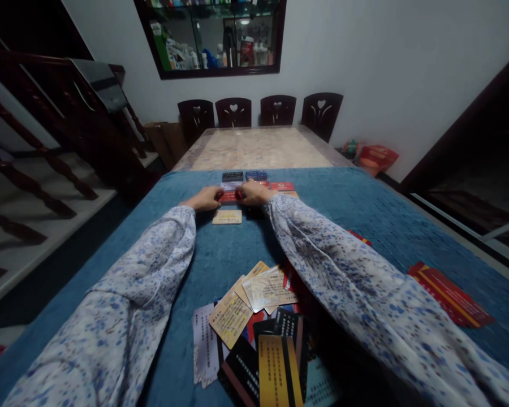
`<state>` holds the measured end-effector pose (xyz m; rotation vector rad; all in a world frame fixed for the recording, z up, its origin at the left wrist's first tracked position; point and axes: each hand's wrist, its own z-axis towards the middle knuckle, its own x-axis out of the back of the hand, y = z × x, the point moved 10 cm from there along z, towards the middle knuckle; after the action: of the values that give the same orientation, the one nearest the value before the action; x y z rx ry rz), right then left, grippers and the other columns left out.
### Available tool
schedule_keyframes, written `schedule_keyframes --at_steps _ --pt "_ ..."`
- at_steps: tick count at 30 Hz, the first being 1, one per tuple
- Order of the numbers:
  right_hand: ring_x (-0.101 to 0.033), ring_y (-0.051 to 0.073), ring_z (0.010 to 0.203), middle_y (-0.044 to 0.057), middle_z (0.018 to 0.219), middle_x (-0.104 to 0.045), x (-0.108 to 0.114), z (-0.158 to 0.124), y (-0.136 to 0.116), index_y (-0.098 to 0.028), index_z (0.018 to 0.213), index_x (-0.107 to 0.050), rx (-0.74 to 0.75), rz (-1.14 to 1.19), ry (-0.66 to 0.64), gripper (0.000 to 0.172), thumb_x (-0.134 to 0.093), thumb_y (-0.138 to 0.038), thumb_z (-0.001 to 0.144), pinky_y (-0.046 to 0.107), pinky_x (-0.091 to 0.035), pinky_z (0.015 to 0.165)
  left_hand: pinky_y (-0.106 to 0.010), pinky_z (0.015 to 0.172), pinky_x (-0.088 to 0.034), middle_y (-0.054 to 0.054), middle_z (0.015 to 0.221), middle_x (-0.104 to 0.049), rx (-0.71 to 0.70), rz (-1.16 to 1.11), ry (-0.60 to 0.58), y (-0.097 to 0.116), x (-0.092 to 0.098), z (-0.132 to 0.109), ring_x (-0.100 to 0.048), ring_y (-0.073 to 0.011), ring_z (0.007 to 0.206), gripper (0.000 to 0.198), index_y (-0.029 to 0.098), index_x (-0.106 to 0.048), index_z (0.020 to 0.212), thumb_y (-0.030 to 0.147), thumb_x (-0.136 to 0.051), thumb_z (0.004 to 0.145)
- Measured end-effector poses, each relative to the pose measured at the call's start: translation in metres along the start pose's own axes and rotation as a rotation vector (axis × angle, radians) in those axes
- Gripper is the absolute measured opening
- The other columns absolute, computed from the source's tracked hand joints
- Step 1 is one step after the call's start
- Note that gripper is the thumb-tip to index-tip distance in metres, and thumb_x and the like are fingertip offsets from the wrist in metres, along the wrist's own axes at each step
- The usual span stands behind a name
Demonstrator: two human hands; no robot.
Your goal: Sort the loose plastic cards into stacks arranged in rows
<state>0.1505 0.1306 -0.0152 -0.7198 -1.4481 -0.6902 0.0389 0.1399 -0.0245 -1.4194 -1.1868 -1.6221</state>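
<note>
Both arms, in blue-flowered white sleeves, reach far out over a blue cloth (220, 254). My left hand (204, 199) and my right hand (253, 193) meet on a red card (230, 196), each pinching one end. Around it lie set-out cards: a dark card (232, 176), a blue card (256, 175), a red card (282, 186) to the right and a beige card (227, 217) just nearer me. A loose heap of cards (258, 328) in yellow, black, white and red lies close to me between my arms.
More red cards (449, 294) lie on the cloth at the right. Beyond the cloth the bare marble tabletop (258, 148) runs to a row of dark chairs (254, 113). A staircase railing (46, 147) stands at the left, red bags (375, 157) by the wall.
</note>
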Motion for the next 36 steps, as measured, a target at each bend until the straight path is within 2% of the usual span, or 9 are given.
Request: schedule_keyframes --at_steps 7,11,18,24,29,33,36 --pt "-0.052 0.035 0.123 0.017 0.133 -0.064 0.007 -0.012 -0.003 -0.022 0.134 -0.065 0.004 -0.052 0.039 0.044 -0.06 -0.04 0.094 0.043 -0.047 0.094 -0.037 0.099 -0.052 -0.007 0.112 -0.074 -0.024 0.034 0.039 -0.001 0.002 -0.004 -0.067 -0.0292 0.109 0.048 0.021 -0.072 0.115 0.021 -0.065 0.068" --pt "-0.048 0.036 0.126 0.017 0.138 -0.06 0.018 -0.023 0.002 -0.024 0.14 -0.061 -0.019 -0.058 0.08 0.049 -0.059 -0.038 0.094 0.046 -0.045 0.095 -0.039 0.104 -0.051 -0.009 0.119 -0.073 -0.044 0.037 0.101 -0.004 0.008 -0.009 -0.065 -0.0303 0.115 0.052 0.019 -0.071 0.12 0.022 -0.064 0.068" --pt "-0.047 0.034 0.126 0.013 0.138 -0.063 0.033 -0.06 0.009 -0.022 0.131 -0.068 0.009 -0.057 0.085 0.038 -0.058 -0.029 0.095 0.041 -0.04 0.092 -0.041 0.11 -0.048 -0.013 0.126 -0.068 -0.14 0.02 0.189 0.007 0.019 -0.03 -0.062 -0.0302 0.12 0.051 0.014 -0.07 0.123 0.029 -0.059 0.076" --pt "-0.048 0.032 0.12 0.011 0.13 -0.068 0.028 -0.089 0.009 -0.022 0.12 -0.073 0.039 -0.025 0.104 0.029 -0.059 -0.026 0.094 0.038 -0.036 0.09 -0.045 0.111 -0.048 -0.014 0.128 -0.067 -0.237 -0.027 0.215 0.042 0.019 -0.057 -0.061 -0.03 0.121 0.043 0.014 -0.072 0.119 0.029 -0.058 0.081" --pt "-0.053 0.029 0.107 0.012 0.111 -0.073 0.025 -0.116 -0.009 -0.019 0.105 -0.077 0.163 0.031 0.141 0.022 -0.059 -0.024 0.093 0.04 -0.034 0.093 -0.047 0.115 -0.044 -0.014 0.128 -0.065 -0.304 -0.11 0.237 0.079 0.014 -0.084 -0.058 -0.0287 0.126 0.036 0.014 -0.072 0.118 0.031 -0.059 0.089" --pt "-0.054 0.026 0.099 0.011 0.1 -0.074 0.023 -0.139 -0.022 -0.018 0.098 -0.077 0.249 0.077 0.173 0.022 -0.056 -0.022 0.093 0.038 -0.034 0.091 -0.047 0.116 -0.043 -0.014 0.133 -0.063 -0.391 -0.135 0.196 0.111 0.002 -0.107 -0.055 -0.0285 0.128 0.034 0.018 -0.071 0.118 0.032 -0.064 0.088" --pt "-0.053 0.025 0.098 0.01 0.096 -0.074 0.017 -0.156 -0.029 -0.019 0.094 -0.077 0.299 0.118 0.18 0.022 -0.056 -0.023 0.095 0.037 -0.035 0.089 -0.053 0.117 -0.039 -0.015 0.138 -0.059 -0.415 -0.119 0.152 0.132 -0.008 -0.123 -0.05 -0.032 0.132 0.04 0.018 -0.07 0.12 0.041 -0.068 0.087"
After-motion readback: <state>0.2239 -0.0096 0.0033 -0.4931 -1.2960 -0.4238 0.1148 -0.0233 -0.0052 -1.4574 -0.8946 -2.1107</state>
